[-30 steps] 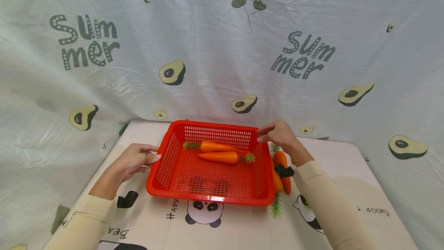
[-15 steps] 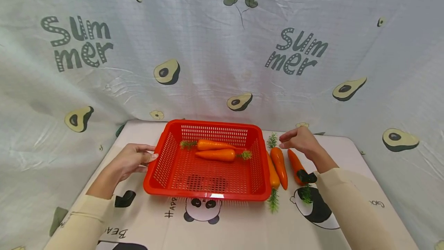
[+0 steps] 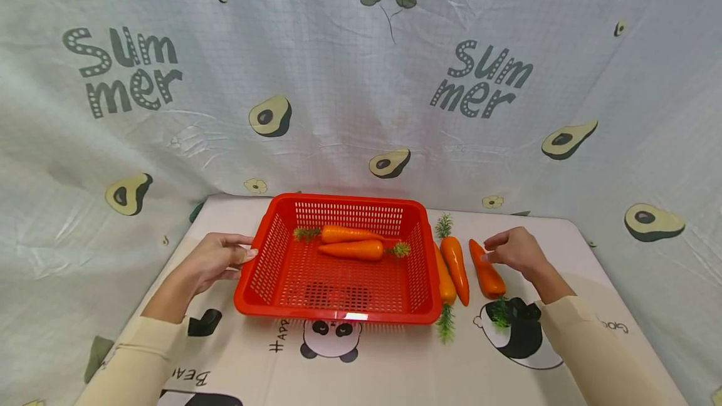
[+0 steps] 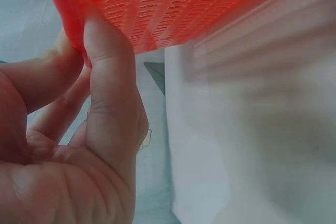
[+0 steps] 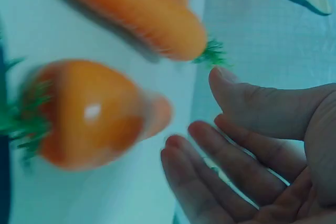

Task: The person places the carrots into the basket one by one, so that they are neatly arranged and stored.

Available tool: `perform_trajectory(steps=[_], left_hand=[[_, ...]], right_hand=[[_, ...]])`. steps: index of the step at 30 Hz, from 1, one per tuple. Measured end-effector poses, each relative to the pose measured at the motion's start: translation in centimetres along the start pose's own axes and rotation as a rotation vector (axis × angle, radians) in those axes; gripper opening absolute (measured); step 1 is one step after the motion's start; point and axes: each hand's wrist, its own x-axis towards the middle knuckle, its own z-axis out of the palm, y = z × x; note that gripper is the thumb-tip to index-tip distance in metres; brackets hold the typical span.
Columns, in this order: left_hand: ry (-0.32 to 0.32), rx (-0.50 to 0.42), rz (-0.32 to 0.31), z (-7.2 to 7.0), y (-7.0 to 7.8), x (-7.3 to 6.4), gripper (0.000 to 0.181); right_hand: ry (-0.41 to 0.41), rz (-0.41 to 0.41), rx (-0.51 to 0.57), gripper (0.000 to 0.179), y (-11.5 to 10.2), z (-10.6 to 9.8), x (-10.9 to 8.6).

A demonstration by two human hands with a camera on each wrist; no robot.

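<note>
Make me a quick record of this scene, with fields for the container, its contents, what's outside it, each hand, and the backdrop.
container: red basket with slotted walls
contents: two carrots, side by side, leafy ends pointing opposite ways
outside: three carrots to the basket's right
left hand: pinches the basket's left rim
right hand: at the rightmost carrot, not gripping it; contact unclear
backdrop: pale cloth printed with avocados and "summer"
</note>
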Motion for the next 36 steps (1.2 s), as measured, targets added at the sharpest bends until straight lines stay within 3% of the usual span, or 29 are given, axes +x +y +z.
perform_trajectory(steps=[7, 14, 25, 36], left_hand=[[0.009, 0.009, 0.003, 0.0, 0.2, 0.1, 0.052], [0.012, 0.013, 0.002, 0.1, 0.2, 0.0, 0.052], [0.013, 0.007, 0.000, 0.0, 0.1, 0.0, 0.053], [0.012, 0.002, 0.003, 0.1, -0.1, 0.0, 0.051]], right_hand=[[0.043, 0.103, -0.068, 0.057, 1.0, 0.9, -1.3], [0.062, 0.111, -0.095, 0.069, 1.8, 2.2, -2.2], [0.077, 0.146, 0.013, 0.056, 2.2, 3.1, -2.2], [0.055, 0.125, 0.140, 0.049, 1.4, 2.3, -2.2]])
